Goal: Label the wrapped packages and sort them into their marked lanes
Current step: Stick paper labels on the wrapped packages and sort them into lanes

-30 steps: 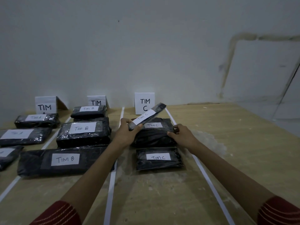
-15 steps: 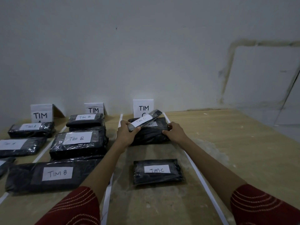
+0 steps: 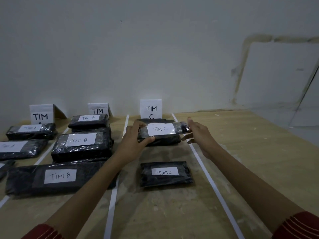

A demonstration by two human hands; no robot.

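A slim black wrapped package labelled TIM C (image 3: 161,129) lies nearly flat on top of a thicker black package (image 3: 165,141) at the far end of the C lane, just before the TIM C sign (image 3: 151,109). My left hand (image 3: 133,140) grips the slim package's left end, thumb under it. My right hand (image 3: 200,134) is at its right end with fingers spread, fingertips touching it. Another TIM C package (image 3: 165,173) lies nearer in the same lane.
The B lane holds three TIM B packages (image 3: 81,144) and the A lane several more (image 3: 31,131), each behind white tape strips (image 3: 113,195). The wooden table (image 3: 250,152) extends right of the C lane's tape line (image 3: 205,171). A wall stands behind.
The thicker package was pushed back toward the sign. The slim TIM C package went from tilted up to lying flat on it. My right hand left the thicker package and opened at the slim one's end.
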